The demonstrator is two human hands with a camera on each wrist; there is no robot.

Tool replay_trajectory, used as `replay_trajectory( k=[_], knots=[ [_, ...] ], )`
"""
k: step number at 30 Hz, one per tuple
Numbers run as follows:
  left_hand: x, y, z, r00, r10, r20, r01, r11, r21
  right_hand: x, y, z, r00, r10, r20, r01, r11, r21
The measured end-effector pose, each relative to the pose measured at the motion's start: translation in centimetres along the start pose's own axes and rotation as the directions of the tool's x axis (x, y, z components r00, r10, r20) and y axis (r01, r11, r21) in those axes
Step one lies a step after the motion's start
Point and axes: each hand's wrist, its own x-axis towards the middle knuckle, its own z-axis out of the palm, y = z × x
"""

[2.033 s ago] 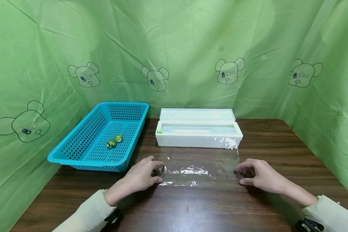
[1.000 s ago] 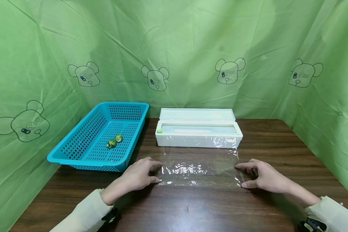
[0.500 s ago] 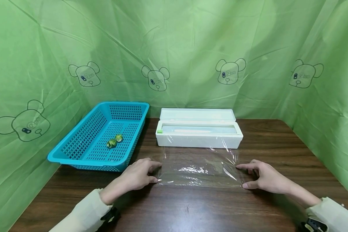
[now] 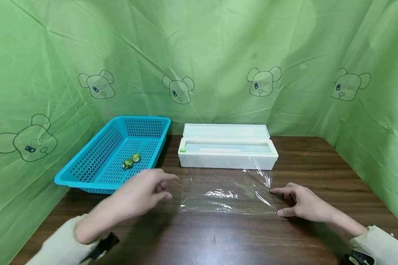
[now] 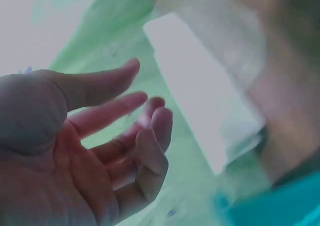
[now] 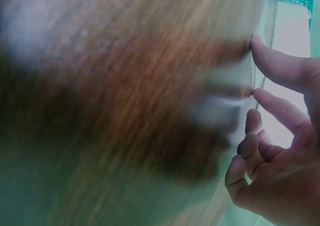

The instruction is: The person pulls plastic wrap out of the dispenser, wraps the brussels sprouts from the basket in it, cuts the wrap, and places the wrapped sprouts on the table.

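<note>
A sheet of cling film (image 4: pixel 225 195) stretches over the table from the white cling film dispenser box (image 4: pixel 229 160), whose lid (image 4: pixel 225 130) stands raised. My right hand (image 4: pixel 302 204) touches the film's right edge with thumb and index fingertips set apart; in the right wrist view these fingertips (image 6: pixel 256 41) meet the film while the other fingers bend loosely. Off the film's left side, my left hand (image 4: pixel 140 193) hangs in the air holding nothing. Its fingers (image 5: pixel 147 151) are relaxed, the index finger pointing toward the film.
A blue plastic basket (image 4: pixel 69 180) at the left holds two small green-and-yellow round items (image 4: pixel 127 163), perhaps Brussels sprouts. A green slider (image 4: pixel 183 150) sits at the box's left end. Green cloth (image 4: pixel 219 55) walls the brown wooden table (image 4: pixel 215 239).
My left hand has let go of the film's left edge and drawn back to the left, rising toward the basket. Earlier, the right hand shifted slightly outward; the film now lies flatter.
</note>
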Motion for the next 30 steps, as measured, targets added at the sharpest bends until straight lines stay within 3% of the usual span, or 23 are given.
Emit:
replay_trajectory(
  k=[4, 8, 15, 19, 23, 30],
  knots=[
    [0.3, -0.7, -4.3, 0.997, 0.029, -0.068, -0.026, 0.999, 0.046, 0.0, -0.1, -0.1, 1.0, 0.014, 0.008, -0.014, 1.0, -0.01],
    [1.2, -2.0, -7.3, 0.992, 0.035, -0.125, -0.024, 0.996, 0.086, 0.0, 0.0, -0.1, 1.0, 0.021, 0.02, -0.021, 1.0, -0.014],
    [3.7, -4.8, -10.7, 0.997, 0.041, -0.07, -0.04, 0.999, 0.008, -0.2, 0.1, 0.0, 0.999, 0.031, 0.014, -0.031, 0.999, -0.013],
    [5.1, -6.8, -12.3, 0.999, 0.031, -0.025, -0.032, 0.999, -0.032, -0.2, 0.0, 0.0, 0.999, 0.043, 0.019, -0.043, 0.999, -0.012],
    [6.1, -9.8, -13.4, 1.0, -0.003, 0.009, 0.004, 0.995, -0.095, 0.0, -0.1, -0.1, 0.999, 0.044, 0.027, -0.044, 0.999, -0.008],
    [7.0, -15.2, -13.6, 0.996, -0.045, 0.071, 0.057, 0.984, -0.171, 0.3, -0.3, -0.2, 0.998, 0.05, 0.044, -0.05, 0.999, -0.008]
  ],
)
